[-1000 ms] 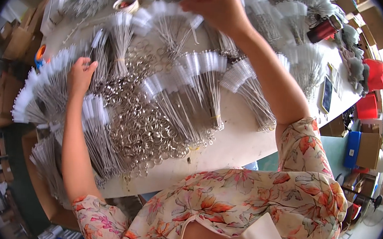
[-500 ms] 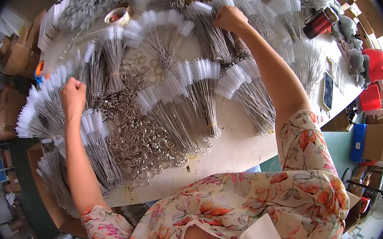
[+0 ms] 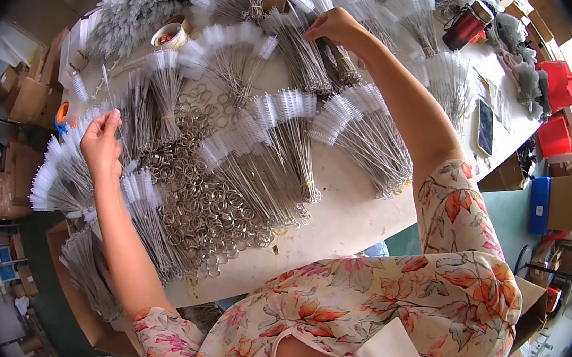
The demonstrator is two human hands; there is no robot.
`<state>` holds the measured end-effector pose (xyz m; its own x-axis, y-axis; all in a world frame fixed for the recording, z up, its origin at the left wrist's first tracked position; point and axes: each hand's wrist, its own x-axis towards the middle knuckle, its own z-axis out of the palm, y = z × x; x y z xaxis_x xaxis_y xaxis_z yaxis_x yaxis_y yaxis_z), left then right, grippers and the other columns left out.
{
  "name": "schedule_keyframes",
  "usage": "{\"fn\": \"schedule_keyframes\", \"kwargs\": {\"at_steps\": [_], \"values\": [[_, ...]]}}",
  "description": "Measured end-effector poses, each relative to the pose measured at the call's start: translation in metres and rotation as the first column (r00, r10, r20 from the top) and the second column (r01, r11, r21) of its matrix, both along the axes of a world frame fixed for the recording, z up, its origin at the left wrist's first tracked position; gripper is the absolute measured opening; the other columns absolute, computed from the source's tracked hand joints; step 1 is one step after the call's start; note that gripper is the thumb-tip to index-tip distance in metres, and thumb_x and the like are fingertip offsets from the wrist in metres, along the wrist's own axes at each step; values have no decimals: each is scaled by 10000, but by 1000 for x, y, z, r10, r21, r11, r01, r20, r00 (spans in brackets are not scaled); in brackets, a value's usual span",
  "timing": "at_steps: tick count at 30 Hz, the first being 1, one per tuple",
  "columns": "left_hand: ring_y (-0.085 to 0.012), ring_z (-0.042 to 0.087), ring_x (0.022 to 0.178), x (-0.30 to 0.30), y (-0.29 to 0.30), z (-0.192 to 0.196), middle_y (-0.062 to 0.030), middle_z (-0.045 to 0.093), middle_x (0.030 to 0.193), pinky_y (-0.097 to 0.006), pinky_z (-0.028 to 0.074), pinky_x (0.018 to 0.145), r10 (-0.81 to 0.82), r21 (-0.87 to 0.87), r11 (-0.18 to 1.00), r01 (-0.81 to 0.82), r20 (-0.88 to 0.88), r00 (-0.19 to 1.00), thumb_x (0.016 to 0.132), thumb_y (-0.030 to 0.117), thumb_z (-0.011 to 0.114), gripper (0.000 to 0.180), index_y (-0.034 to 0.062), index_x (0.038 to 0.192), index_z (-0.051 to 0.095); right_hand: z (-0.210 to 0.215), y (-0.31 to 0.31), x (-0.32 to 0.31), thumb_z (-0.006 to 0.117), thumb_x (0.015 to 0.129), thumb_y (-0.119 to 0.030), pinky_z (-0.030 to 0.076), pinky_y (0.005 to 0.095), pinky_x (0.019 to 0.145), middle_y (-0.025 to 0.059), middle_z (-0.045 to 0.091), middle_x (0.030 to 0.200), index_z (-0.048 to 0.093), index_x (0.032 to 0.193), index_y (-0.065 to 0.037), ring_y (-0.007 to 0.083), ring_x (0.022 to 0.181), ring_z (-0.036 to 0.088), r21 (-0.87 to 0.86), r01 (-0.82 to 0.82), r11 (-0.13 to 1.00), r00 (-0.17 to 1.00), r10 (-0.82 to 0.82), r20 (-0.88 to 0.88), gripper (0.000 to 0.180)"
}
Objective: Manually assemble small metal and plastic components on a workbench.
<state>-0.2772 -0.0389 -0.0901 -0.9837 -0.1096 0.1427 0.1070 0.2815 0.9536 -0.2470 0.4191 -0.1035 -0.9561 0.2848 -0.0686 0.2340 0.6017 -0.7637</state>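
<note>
My left hand (image 3: 102, 144) is over the left side of the table with thumb and fingers pressed together. A lone wire brush (image 3: 79, 87) with white bristles slants up beyond its fingertips; whether they grip it I cannot tell. Below this hand lies a fanned pile of similar brushes (image 3: 56, 179). At the far middle, my right hand (image 3: 340, 28) pinches at the edge of a bundle of wire brushes (image 3: 299, 51); what is between its fingers is hidden. Between my arms, a heap of metal rings (image 3: 205, 219) lies beside more brush bundles (image 3: 283, 143).
A dark red flask (image 3: 467, 27) and a phone (image 3: 485, 128) are on the table's right side. A round container (image 3: 170, 37) stands at the back left near orange-handled scissors (image 3: 63, 113). An open cardboard box (image 3: 72, 288) sits below the left table edge.
My left hand has turned from a fist into a raised pinch and shifted slightly left. My right hand has moved a little left and down, its fingers now reaching leftward.
</note>
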Motion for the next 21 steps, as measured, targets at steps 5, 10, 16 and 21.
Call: {"fn": "schedule_keyframes", "kwargs": {"at_steps": [5,10,16,21], "values": [[5,304,456,61,12,20,8,505,716,-162,190,347,-244,315,929,193,130,961,882,165,547,144,33,938,556,8,12,-6,759,622,-267,306,240,393,-10,477,506,685,715,-62,81,413,391,-150,61,987,996,-70,-60,237],[3,284,458,125,15,21,19,457,691,-156,193,357,-135,262,959,112,73,988,921,171,472,207,7,1022,546,52,57,-11,485,828,-232,459,284,443,34,546,592,602,713,-18,134,511,528,-264,271,926,888,-346,-302,270],[-1,293,474,186,3,-10,18,448,683,-157,192,371,-96,285,958,33,210,973,936,215,451,281,-23,1033,564,4,132,-26,656,713,-314,479,333,547,46,642,703,700,830,-175,193,611,607,431,335,837,904,-156,-399,187],[-5,296,480,207,4,-26,18,449,687,-150,187,381,-61,381,923,-51,276,959,929,232,471,281,-22,952,589,-8,124,-14,654,670,-331,495,403,719,56,662,877,693,836,-218,266,842,628,584,354,731,935,-291,-202,205]]}}
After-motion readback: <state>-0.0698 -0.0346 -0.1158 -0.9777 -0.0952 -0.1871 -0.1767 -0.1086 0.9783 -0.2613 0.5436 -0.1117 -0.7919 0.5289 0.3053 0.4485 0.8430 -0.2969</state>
